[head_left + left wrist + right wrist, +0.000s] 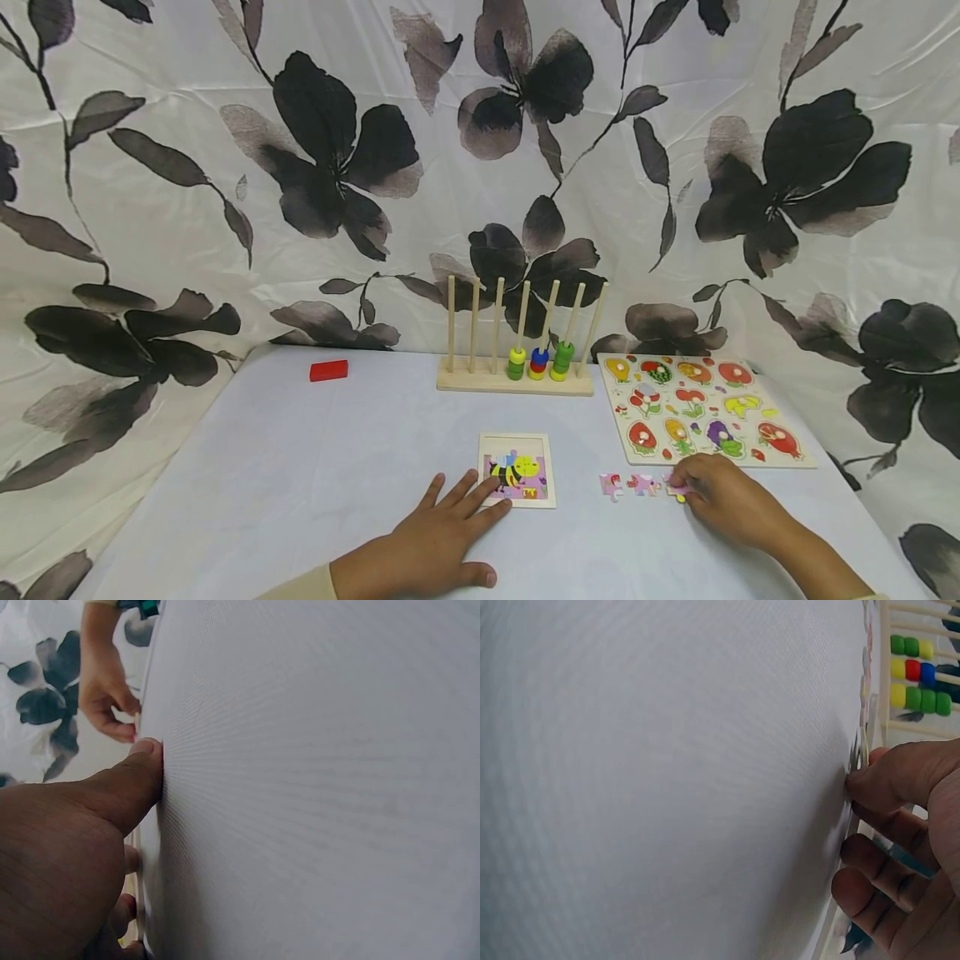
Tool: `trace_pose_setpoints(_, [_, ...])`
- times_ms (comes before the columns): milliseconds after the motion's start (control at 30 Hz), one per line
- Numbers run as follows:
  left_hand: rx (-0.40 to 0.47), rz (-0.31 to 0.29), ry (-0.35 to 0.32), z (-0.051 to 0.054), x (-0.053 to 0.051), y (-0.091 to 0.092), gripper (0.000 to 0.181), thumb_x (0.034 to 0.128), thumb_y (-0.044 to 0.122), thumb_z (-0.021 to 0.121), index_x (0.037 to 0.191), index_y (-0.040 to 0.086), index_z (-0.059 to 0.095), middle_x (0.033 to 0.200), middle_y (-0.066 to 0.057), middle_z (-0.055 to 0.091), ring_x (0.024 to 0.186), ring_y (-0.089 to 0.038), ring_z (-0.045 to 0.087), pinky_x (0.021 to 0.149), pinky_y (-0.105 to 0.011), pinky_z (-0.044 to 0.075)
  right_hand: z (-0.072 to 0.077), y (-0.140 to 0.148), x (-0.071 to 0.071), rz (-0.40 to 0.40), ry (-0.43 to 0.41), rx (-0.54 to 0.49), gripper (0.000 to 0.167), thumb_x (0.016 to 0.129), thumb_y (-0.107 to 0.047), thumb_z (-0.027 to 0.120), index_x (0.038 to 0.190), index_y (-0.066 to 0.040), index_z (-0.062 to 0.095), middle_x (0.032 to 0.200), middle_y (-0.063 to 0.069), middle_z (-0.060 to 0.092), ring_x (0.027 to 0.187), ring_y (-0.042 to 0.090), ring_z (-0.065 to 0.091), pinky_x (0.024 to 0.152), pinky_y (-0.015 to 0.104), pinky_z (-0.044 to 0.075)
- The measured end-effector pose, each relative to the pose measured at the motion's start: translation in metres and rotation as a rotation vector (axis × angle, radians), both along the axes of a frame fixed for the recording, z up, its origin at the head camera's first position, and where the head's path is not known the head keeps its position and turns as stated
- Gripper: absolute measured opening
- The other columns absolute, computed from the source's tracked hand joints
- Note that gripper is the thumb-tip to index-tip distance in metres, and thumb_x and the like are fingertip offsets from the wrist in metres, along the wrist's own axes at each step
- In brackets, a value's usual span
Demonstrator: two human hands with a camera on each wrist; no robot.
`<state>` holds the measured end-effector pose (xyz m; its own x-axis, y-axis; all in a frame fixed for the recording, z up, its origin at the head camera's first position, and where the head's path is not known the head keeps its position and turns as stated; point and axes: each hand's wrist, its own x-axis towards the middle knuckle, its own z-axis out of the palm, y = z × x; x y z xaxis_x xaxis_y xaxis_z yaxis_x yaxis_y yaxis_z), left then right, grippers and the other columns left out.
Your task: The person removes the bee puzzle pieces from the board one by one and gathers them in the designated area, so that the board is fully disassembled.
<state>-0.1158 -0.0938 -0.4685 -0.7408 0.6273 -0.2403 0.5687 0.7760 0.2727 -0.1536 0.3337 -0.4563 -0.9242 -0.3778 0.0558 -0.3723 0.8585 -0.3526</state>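
Observation:
A small framed bee puzzle (517, 471) lies on the white table. My left hand (435, 537) is spread flat with its fingertips on the frame's lower left part; its thumb rests on the cloth. To the right, pink puzzle pieces (611, 485) lie in a short row. At the right end of that row my right hand (731, 504) pinches a pink and yellow piece (677, 490) between thumb and index finger. In the right wrist view the thumb and fingers of the right hand (900, 817) meet low at the table surface, with the piece mostly hidden.
A wooden bead rack (513, 383) with upright rods stands at the back centre. A fruit peg board (637, 454) lies at the right, just beyond my right hand. One red block (328, 371) sits at the back left. Floral cloth (480, 192) hangs behind the table.

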Motion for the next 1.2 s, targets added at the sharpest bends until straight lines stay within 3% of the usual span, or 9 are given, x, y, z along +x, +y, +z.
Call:
trace_pose_setpoints(500, [-0.013, -0.001, 0.006, 0.002, 0.002, -0.001, 0.087, 0.0886, 0.075, 0.055, 0.162, 0.037, 0.030, 0.171, 0.004, 0.015, 0.156, -0.029, 0.011, 0.117, -0.067, 0.014, -0.002, 0.001, 0.001, 0.016, 0.056, 0.017, 0.032, 0.080, 0.002, 0.080, 0.090, -0.026, 0.071, 0.104, -0.013, 0.067, 0.107, 0.023, 0.063, 0.096, 0.050, 0.050])
trace_pose_setpoints(667, [-0.013, -0.004, 0.006, 0.001, 0.001, -0.001, 0.087, 0.0888, 0.074, 0.056, 0.162, 0.036, 0.030, 0.171, 0.003, 0.014, 0.156, -0.029, 0.011, 0.117, -0.067, 0.015, -0.002, 0.001, -0.001, 0.006, 0.031, 0.042, 0.028, 0.080, 0.000, 0.080, 0.089, -0.025, 0.071, 0.106, -0.007, 0.068, 0.109, 0.029, 0.063, 0.096, 0.053, 0.049])
trace_pose_setpoints(833, [-0.022, -0.005, -0.007, -0.001, 0.002, -0.003, 0.087, 0.0892, 0.073, 0.057, 0.162, 0.034, 0.031, 0.171, 0.002, 0.013, 0.156, -0.028, 0.011, 0.117, -0.066, 0.017, 0.000, 0.000, -0.001, -0.005, 0.030, 0.054, 0.027, 0.081, -0.002, 0.080, 0.090, -0.026, 0.071, 0.105, -0.010, 0.066, 0.109, 0.026, 0.062, 0.096, 0.052, 0.050])
trace_pose_setpoints(1000, [-0.038, -0.017, -0.006, -0.002, 0.004, -0.006, 0.085, 0.0909, 0.072, 0.056, 0.162, 0.031, 0.032, 0.171, 0.001, 0.015, 0.156, -0.028, 0.011, 0.117, -0.064, 0.020, 0.002, -0.007, -0.003, 0.001, 0.079, 0.044, 0.025, 0.083, -0.004, 0.079, 0.092, -0.026, 0.072, 0.105, -0.013, 0.064, 0.107, 0.021, 0.061, 0.094, 0.050, 0.051])
trace_pose_setpoints(1200, [-0.041, -0.041, 0.023, -0.003, 0.006, -0.009, 0.084, 0.0929, 0.071, 0.053, 0.162, 0.028, 0.033, 0.170, 0.002, 0.016, 0.156, -0.029, 0.013, 0.117, -0.064, 0.022, 0.008, -0.026, -0.008, -0.013, 0.072, 0.005, 0.024, 0.084, -0.005, 0.079, 0.096, -0.025, 0.074, 0.109, -0.010, 0.066, 0.112, 0.024, 0.062, 0.095, 0.050, 0.052])
